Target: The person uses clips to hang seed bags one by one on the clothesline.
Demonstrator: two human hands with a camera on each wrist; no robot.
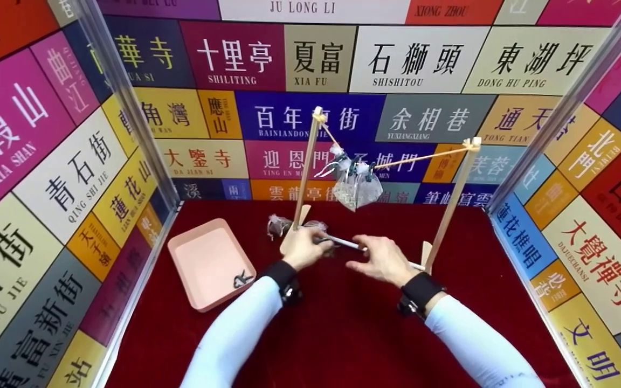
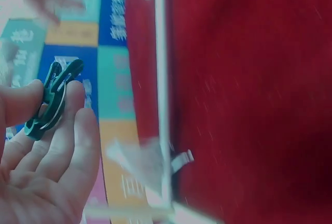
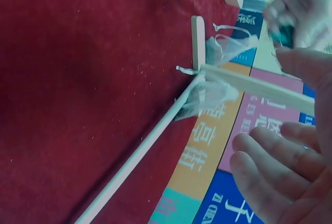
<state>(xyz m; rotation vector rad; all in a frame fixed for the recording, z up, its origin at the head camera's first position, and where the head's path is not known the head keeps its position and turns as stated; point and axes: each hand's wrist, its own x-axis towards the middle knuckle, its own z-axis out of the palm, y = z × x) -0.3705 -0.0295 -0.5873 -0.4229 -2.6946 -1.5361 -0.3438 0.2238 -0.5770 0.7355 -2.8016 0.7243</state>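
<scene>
Well to the left of my fingers, the pink tray (image 1: pixel 205 258) sits on the red tabletop (image 1: pixel 343 334), with a few dark clips (image 1: pixel 243 279) lying in its near right corner. Just beyond my left fingers (image 2: pixel 78 154), small sheer bags (image 1: pixel 278 226) lie by the foot of the left wooden post (image 1: pixel 309 167), which rises close behind that wrist and knuckles. Those left fingers are drawn narrow: I pinch a green clip (image 2: pixel 52 102) between thumb and forefinger, its two prongs pointing out past my fingertips. A pale rod (image 1: pixel 345 243) runs low from my left fingers towards my right. Beyond and above the gap between my two hands, a few clear bags (image 1: pixel 358 188) hang clustered from the yellow cord (image 1: pixel 423 157), dark green clips at their tops. My right fingers (image 3: pixel 282 156) are spread wide and hold nothing; whether they brush the rod I cannot tell. Further right of them stands the right wooden post (image 1: pixel 450 207), the cord tied at its top.
</scene>
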